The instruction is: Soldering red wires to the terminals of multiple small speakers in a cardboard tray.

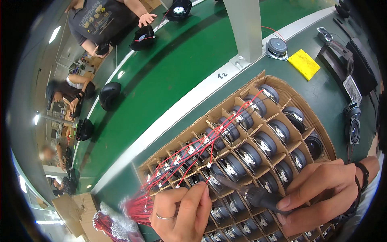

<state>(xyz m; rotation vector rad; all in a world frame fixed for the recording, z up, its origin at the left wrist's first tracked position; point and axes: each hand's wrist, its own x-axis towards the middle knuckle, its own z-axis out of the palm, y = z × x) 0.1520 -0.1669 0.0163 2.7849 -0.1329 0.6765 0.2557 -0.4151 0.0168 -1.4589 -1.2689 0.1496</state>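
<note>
My right hand (322,193) grips the black handle of a soldering iron (260,197). Its metal tip points left to a speaker terminal just beyond my left fingertips; whether it touches, I cannot tell. My left hand (181,213), with a ring on one finger, pinches the end of a thin red wire (207,182) by that terminal. Both hands are over a divided cardboard box (258,167), where round grey-black speakers (250,156) sit in the cells with their metal terminals showing. Red and black wires with white connectors (221,128) lie across the upper-left rows.
Bundles of red wires (139,207) lie left of the box. Beyond a metal rail and post (246,32), a green conveyor belt (173,80) carries black housings (109,96). A loose speaker (277,47), a yellow sponge (304,64) and black parts are at the upper right. Other people work across the belt.
</note>
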